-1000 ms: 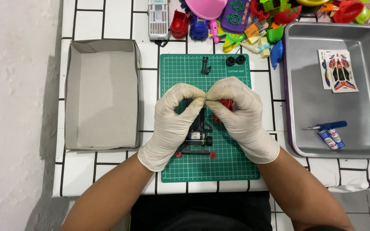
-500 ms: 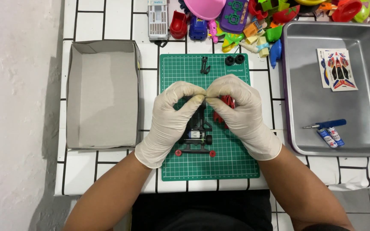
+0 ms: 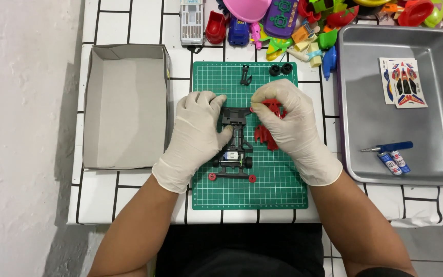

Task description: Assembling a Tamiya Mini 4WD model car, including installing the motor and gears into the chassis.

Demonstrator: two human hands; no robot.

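Holding one black chassis (image 3: 236, 138) (two loose tyres (image 3: 281, 68) nearby), two hands.

A white-tiled table (image 3: 129, 195) with dark grout lines is filling the upper part of the view, its near edge running across the lower third. A pale, rough-plastered wall (image 3: 21, 128) is rising at the left, where the table is casting a soft grey shadow. Grey floor tiles (image 3: 431, 246) are showing at the lower right. Even light is falling from above.

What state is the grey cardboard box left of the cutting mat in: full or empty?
Empty. The cardboard box lies open-topped, its bare grey floor visible throughout, nothing inside.
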